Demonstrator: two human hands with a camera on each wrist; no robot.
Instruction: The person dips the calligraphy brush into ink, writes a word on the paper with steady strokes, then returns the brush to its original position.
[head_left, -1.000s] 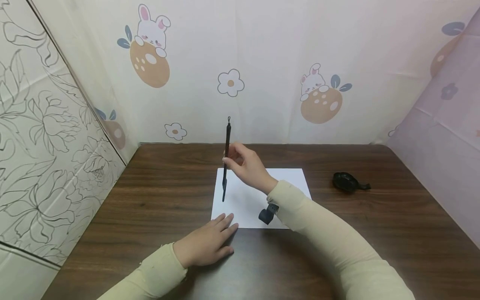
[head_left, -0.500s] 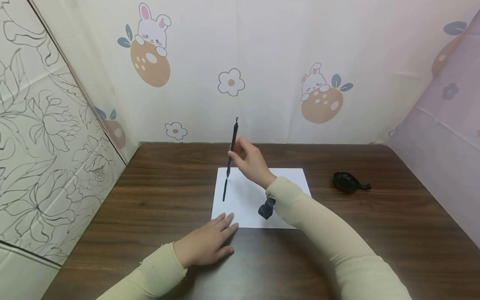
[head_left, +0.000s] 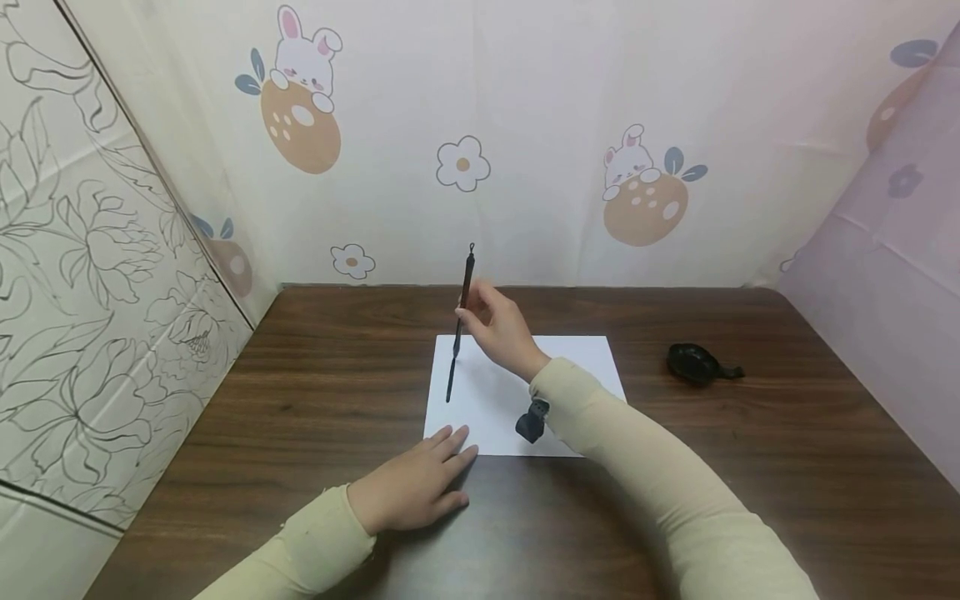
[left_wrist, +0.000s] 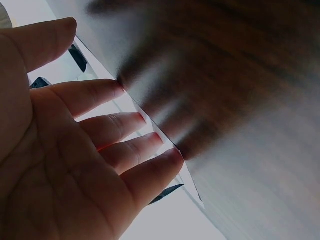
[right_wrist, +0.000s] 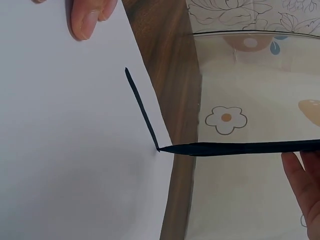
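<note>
In the head view my right hand (head_left: 506, 329) pinches a black writing brush (head_left: 467, 283) by its handle, held nearly upright. A loop tops the handle. A single black stroke (head_left: 450, 382) runs along the left part of a white sheet of paper (head_left: 491, 412). The right wrist view shows the pointed brush tip (right_wrist: 180, 149) at the far end of that stroke (right_wrist: 142, 111). My left hand (head_left: 416, 483) lies palm down at the paper's near left corner, fingers spread and fairly straight. From below, the left wrist view has these fingers (left_wrist: 107, 96) at the paper's edge.
A small black dish with a short handle (head_left: 693, 364) sits on the brown wooden table (head_left: 322, 367), right of the paper. Behind the table hangs a curtain (head_left: 532, 192) printed with rabbits and flowers. A dark wrist camera (head_left: 531, 422) hangs under the right sleeve.
Since a second ago my right hand has carried the brush slightly away from me and to the right, then lowered it a little. More of the stroke shows. The left hand stays put.
</note>
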